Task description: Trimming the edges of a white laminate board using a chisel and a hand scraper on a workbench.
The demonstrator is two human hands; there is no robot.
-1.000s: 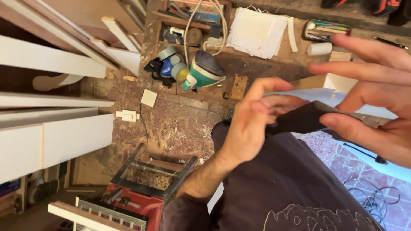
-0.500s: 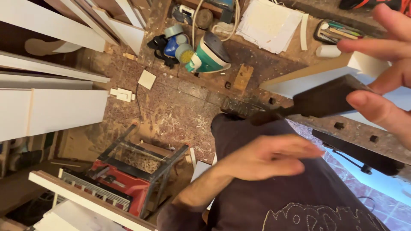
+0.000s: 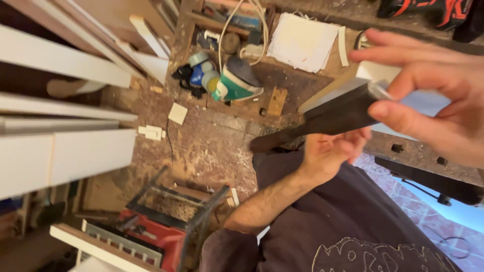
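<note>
Dark T-shirt [image 3: 363, 221], pale outline print, bare forearms

Sawdust-strewn floor [image 3: 201, 151] is lying open between the white boards [image 3: 65, 151] and the red machine [image 3: 151, 231]; a green-and-white sander [image 3: 239, 80] and scraps are crowding the far side.

Sawdust is covering the brown floor [image 3: 212, 151]. White boards [image 3: 60, 146] are leaning on one side. A red metal stand [image 3: 161, 226] is sitting below. White paper [image 3: 302, 43] is lying on a messy wooden bench [image 3: 282, 85].
</note>
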